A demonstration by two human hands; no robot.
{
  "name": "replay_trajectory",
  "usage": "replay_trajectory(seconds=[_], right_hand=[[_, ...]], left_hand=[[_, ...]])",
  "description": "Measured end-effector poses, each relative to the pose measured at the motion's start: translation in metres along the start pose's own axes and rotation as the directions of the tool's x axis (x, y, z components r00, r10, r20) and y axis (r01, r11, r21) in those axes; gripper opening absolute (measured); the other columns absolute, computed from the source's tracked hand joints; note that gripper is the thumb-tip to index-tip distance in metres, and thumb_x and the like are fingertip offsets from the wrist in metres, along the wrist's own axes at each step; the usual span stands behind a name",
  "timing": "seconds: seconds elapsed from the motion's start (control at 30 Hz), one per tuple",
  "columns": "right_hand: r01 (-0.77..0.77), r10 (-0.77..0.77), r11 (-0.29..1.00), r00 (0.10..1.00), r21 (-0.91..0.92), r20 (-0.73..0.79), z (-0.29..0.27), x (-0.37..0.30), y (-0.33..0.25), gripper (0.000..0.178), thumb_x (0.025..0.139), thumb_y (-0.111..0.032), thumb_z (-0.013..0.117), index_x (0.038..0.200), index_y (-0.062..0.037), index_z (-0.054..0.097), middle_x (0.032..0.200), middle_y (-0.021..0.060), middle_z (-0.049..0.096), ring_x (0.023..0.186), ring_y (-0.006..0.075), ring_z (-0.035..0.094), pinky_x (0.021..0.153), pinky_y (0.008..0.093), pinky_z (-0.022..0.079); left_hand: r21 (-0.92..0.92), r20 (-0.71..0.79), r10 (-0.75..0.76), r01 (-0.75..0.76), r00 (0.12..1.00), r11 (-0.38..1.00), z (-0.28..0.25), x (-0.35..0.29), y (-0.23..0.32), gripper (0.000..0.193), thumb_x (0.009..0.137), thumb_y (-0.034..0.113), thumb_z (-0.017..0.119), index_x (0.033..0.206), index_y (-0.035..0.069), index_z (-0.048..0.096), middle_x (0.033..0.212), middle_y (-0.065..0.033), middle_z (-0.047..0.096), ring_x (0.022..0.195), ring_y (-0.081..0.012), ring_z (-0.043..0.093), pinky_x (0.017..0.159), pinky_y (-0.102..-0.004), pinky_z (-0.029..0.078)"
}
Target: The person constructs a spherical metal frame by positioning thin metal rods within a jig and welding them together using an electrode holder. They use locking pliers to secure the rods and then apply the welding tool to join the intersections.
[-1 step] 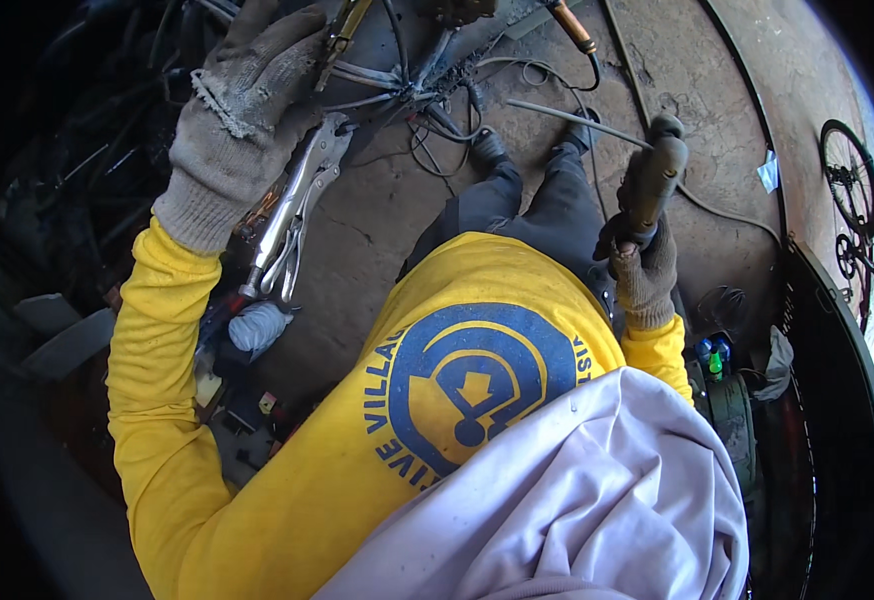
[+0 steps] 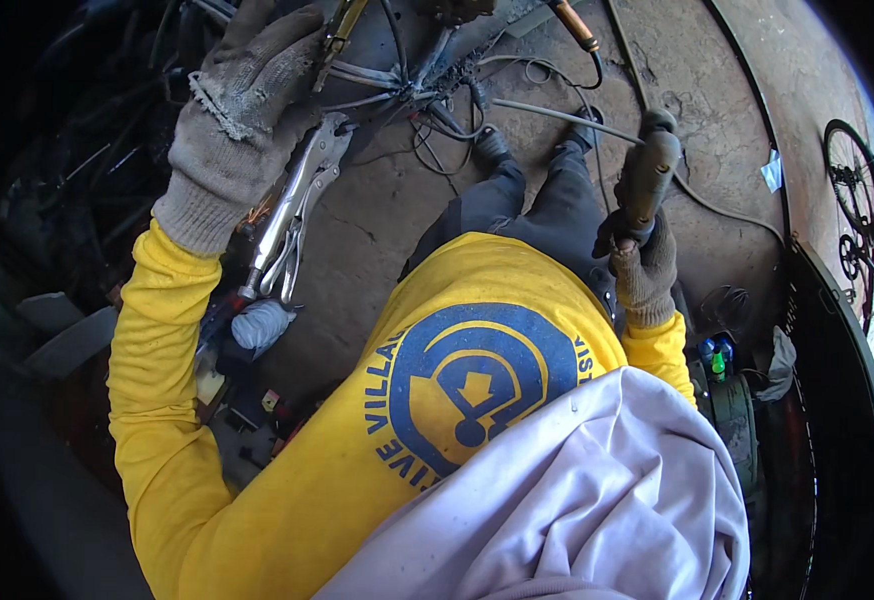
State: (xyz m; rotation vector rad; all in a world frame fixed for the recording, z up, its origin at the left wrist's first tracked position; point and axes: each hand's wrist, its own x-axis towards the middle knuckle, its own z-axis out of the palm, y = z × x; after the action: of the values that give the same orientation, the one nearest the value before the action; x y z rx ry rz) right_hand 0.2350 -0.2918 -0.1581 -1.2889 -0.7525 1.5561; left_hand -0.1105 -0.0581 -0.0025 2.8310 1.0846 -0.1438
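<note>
Plainly, right hand [image 2: 654,268] with fingers curled round grey tool [image 2: 654,172], left hand [image 2: 235,140] beside locking pliers [image 2: 302,190], its fingers' hold unclear.

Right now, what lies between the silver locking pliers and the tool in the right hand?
In the head view, a stretch of floor, the wearer's dark-trousered legs and a thin cable lie between the locking pliers and the tool.

The floor [image 2: 687,60] bears cables [image 2: 735,212]; a pale scrap [image 2: 771,171], perhaps paper.
</note>
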Motion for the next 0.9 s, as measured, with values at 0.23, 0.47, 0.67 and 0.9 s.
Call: replay_trajectory(seconds=[0.23, 0.47, 0.67, 0.9], right_hand=[[0.037, -0.043, 0.967, 0.999, -0.252, -0.018, 0.029, 0.021, 0.007, 0.053, 0.091, -0.027, 0.076, 0.128, 0.0054, 0.055, 0.090, 0.0111, 0.072, 0.082, 0.0166, 0.070, 0.077, 0.0304, 0.055], [-0.038, 0.012, 0.952, 0.996, -0.303, -0.088, 0.046, 0.025, -0.004, 0.052, 0.090, -0.022, 0.076, 0.129, 0.0056, 0.055, 0.098, 0.0151, 0.072, 0.086, 0.0183, 0.071, 0.082, 0.0311, 0.056], [0.016, -0.056, 0.933, 0.993, -0.361, -0.102, 0.047, 0.024, 0.003, 0.051, 0.089, -0.020, 0.077, 0.128, 0.0053, 0.056, 0.099, 0.0166, 0.072, 0.089, 0.0199, 0.071, 0.082, 0.0321, 0.056], [0.036, -0.076, 0.896, 0.994, -0.443, -0.074, 0.049, 0.025, 0.000, 0.056, 0.089, -0.022, 0.078, 0.132, 0.0045, 0.054, 0.099, 0.0153, 0.072, 0.084, 0.0191, 0.071, 0.078, 0.0313, 0.056]], left_hand=[[0.013, -0.030, 0.071, -0.071, 0.997, 0.997, 0.005, -0.001, -0.010, 0.058, 0.078, 0.013, 0.080, 0.131, 0.008, 0.059, 0.139, -0.0111, 0.058, 0.140, -0.0383, 0.044, 0.109, -0.0471, 0.045], [0.087, -0.065, 0.033, -0.027, 0.997, 0.996, 0.014, -0.011, -0.013, 0.051, 0.083, 0.024, 0.076, 0.130, 0.012, 0.062, 0.125, -0.0099, 0.065, 0.111, -0.0332, 0.063, 0.096, -0.0427, 0.052], [0.071, 0.009, -0.103, 0.102, 0.995, 0.992, 0.016, -0.019, -0.012, 0.050, 0.081, 0.021, 0.078, 0.128, 0.011, 0.063, 0.129, -0.0097, 0.063, 0.124, -0.0337, 0.053, 0.100, -0.0440, 0.049], [0.008, 0.047, -0.134, 0.134, 0.990, 0.991, 0.014, -0.017, -0.012, 0.054, 0.077, 0.011, 0.080, 0.128, 0.011, 0.063, 0.140, -0.0087, 0.058, 0.143, -0.0349, 0.041, 0.112, -0.0442, 0.043]])
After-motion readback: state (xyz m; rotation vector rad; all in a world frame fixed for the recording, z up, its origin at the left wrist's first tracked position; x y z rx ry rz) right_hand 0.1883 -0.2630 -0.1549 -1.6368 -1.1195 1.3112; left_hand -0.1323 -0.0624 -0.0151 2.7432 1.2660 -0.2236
